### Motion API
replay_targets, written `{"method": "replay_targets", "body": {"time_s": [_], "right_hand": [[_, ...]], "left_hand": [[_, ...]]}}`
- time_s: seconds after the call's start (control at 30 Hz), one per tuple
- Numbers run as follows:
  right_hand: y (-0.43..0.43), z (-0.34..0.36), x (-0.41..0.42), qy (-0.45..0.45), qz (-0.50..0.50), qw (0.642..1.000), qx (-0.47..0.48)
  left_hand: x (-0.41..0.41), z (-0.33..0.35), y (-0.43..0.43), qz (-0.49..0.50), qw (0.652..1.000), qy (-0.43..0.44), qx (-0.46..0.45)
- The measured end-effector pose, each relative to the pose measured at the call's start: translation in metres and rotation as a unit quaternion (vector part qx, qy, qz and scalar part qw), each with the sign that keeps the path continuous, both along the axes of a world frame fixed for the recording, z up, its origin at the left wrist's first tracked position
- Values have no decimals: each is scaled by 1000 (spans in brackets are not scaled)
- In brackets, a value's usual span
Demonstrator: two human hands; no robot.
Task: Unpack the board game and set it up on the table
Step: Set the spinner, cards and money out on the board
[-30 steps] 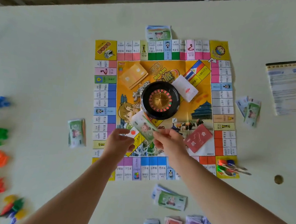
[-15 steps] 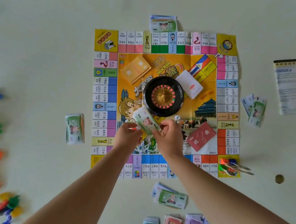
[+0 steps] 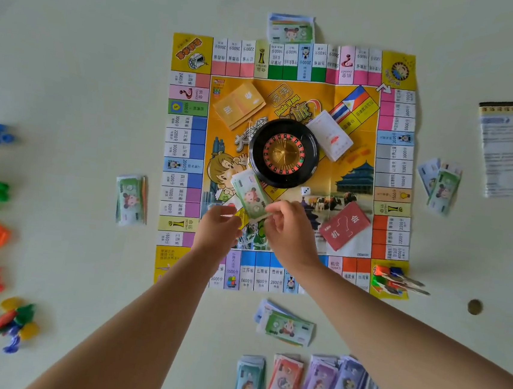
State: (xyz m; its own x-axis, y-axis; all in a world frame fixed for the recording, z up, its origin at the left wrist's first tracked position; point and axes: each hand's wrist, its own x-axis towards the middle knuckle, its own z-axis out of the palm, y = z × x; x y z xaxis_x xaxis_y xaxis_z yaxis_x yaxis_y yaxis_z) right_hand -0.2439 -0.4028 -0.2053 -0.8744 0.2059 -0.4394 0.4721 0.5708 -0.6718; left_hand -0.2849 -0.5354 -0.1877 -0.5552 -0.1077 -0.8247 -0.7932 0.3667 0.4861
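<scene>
Since a second ago the left hand (image 3: 218,231) has closed in on the right hand (image 3: 289,232), and I log both meeting at the near end of the notes (image 3: 250,195), over the board (image 3: 185,143) just in front of the wheel (image 3: 284,153). Right thumb and fingers pinch the wad's near corner, and the wad slants up toward the wheel. Left fingers are curled at its lower left edge, but I cannot confirm a grip. Board lies flat on the table (image 3: 74,51), mid-view.

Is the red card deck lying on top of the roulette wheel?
No, the red card deck lies flat on the board, apart from the roulette wheel, with printed board showing between them.
</scene>
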Motion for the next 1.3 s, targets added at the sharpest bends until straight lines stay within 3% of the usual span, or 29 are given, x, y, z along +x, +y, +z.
{"method": "replay_targets", "body": {"time_s": [0.17, 0.4, 0.63, 0.87, 1.1, 1.2, 1.3], "right_hand": [[-4, 10, 35, -30, 83, 995, -55], [-30, 22, 108, -64, 199, 977, -50], [-56, 29, 183, -44, 232, 972, -5], [-69, 31, 241, -90, 267, 948, 144], [-78, 23, 261, -60, 268, 943, 188], [-80, 18, 269, -75, 285, 933, 207], [-84, 19, 285, -59, 299, 929, 210]], "left_hand": [[44, 2, -15, -17, 1000, -9, -3], [128, 2, -45, -17, 999, -42, -1], [205, 5, -78, 34, 997, -66, 35], [282, 18, -99, 93, 989, -104, 56], [350, 11, -99, 148, 975, -165, -7], [371, 4, -96, 213, 959, -179, -47], [384, -4, -89, 300, 928, -222, 27]]}}
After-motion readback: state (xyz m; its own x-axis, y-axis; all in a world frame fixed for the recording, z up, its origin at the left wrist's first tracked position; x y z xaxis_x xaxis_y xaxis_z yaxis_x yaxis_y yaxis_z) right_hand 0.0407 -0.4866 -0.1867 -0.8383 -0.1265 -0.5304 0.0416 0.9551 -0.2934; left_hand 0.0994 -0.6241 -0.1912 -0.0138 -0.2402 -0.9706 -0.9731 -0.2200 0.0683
